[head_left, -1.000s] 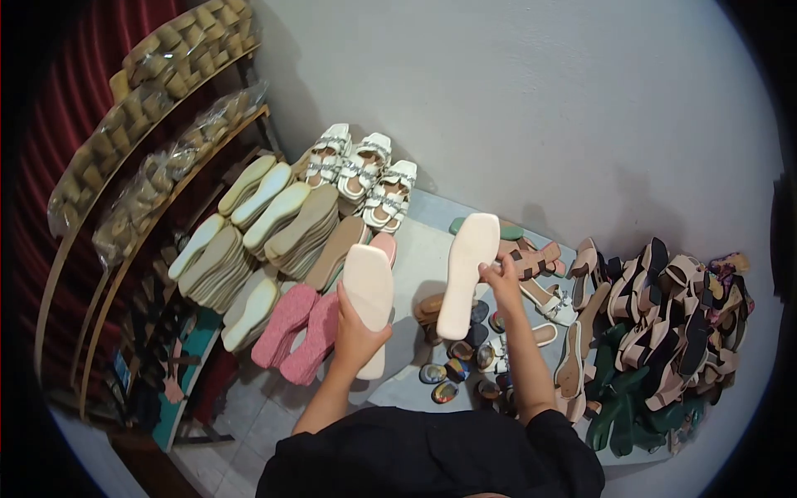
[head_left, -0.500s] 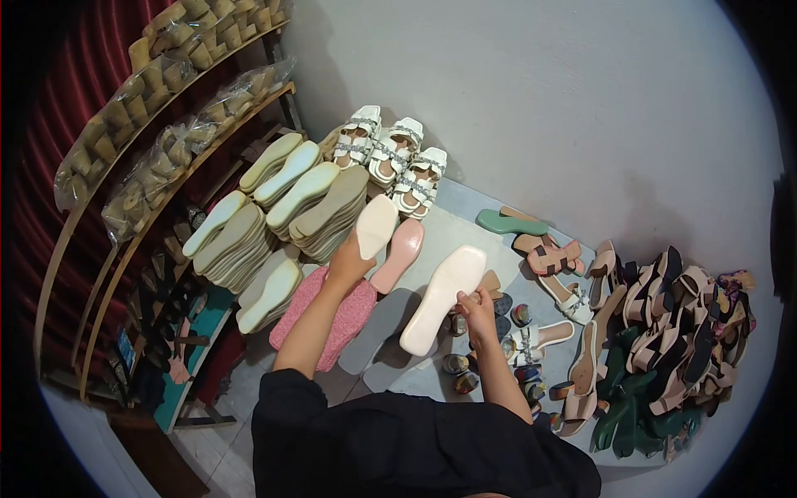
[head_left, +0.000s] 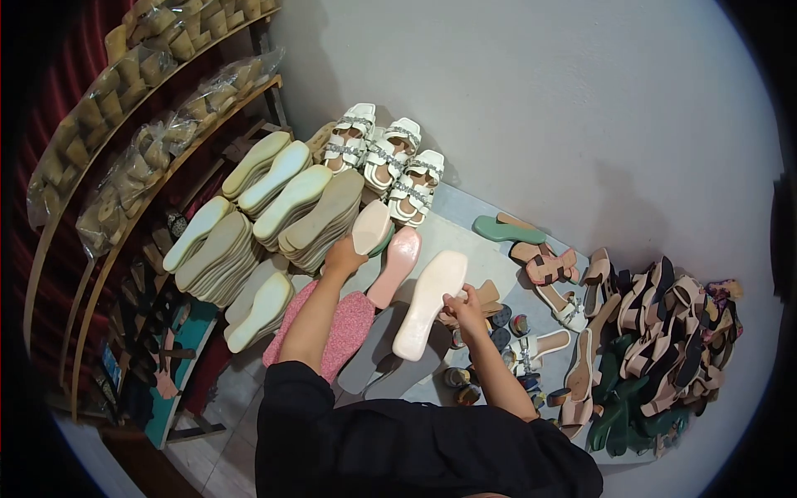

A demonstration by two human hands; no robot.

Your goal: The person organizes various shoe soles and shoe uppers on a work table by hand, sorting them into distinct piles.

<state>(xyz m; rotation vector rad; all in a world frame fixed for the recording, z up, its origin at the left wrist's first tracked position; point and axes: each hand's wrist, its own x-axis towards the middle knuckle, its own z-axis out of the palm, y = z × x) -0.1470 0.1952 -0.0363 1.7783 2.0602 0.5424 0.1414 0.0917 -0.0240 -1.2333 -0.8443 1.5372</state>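
Note:
My right hand (head_left: 466, 311) is closed on the edge of a cream shoe sole (head_left: 430, 300), holding it raised over the table with its broad face toward me. My left hand (head_left: 342, 257) grips the narrow part of a beige shoe sole (head_left: 372, 227), whose wide end points away from me. Just right of that sole lies a glossy pink sole (head_left: 395, 270). A bit of dark green shows beside the beige sole, mostly hidden. Under my left forearm is a pink fuzzy pair of soles (head_left: 350, 332), with grey soles (head_left: 369, 355) next to it.
Stacks of pale insoles (head_left: 222, 257) stand at the left, with white sandals (head_left: 413, 191) behind them. A green sole (head_left: 508, 229), small round heels (head_left: 502, 336) and a pile of sandals (head_left: 656, 340) occupy the right side. Shelves with bagged heel blocks (head_left: 166, 153) line the far left.
The beige sole in my left hand has tipped and dropped slightly, and a bit of dark green now shows beside it. My right hand has shifted slightly left and down with the cream sole.

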